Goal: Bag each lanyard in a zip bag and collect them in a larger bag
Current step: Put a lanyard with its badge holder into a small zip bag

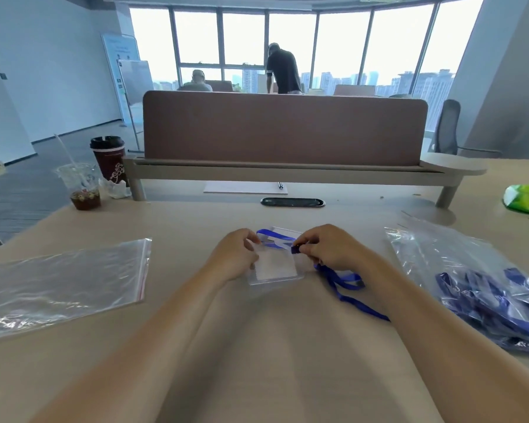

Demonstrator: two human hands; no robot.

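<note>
We see a beige table (251,331) with a big clear zip bag (58,285), red strip along its edge, lying flat at left, and a clear bag (471,270) holding blue lanyards at right. Between them our left hand (235,257) pinches the left edge of a small clear zip bag (275,267) with a white panel, lying mid-table. Our right hand (330,248) pinches the dark clip end of a blue lanyard (364,308); the strap crosses the small bag's top and trails right along the table.
</note>
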